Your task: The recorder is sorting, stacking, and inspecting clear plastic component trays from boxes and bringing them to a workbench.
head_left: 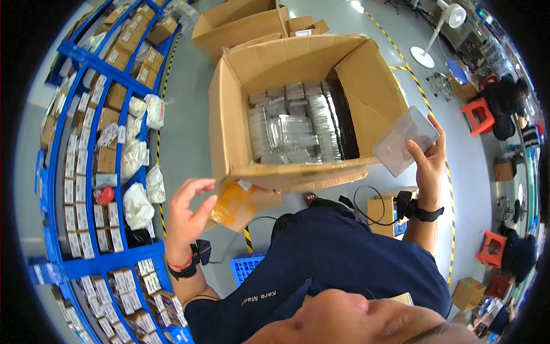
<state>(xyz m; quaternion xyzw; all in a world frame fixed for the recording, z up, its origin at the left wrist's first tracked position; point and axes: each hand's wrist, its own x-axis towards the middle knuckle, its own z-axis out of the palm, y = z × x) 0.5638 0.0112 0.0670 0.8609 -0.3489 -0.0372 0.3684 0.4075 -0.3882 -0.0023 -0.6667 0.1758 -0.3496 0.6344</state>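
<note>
My right hand [427,152] grips a clear plastic case [404,140], flat and rectangular, thumb on its face and fingers behind. It is held up beside the right wall of a large open cardboard box [366,80]. Inside that box stand rows of similar clear plastic cases [295,129], packed on edge, with some lying flat on top. A darker row runs along the right side. My left hand [192,209] is raised left of the box's near corner, fingers apart and nothing in it. Both wrists carry black straps with small devices.
Blue shelving [74,51] full of labelled cartons and white bags lines the left. More cardboard boxes [238,23] stand behind; a taped carton [235,203] sits by my left hand. A white fan [441,34], red stools [478,114] and seated people are at the right.
</note>
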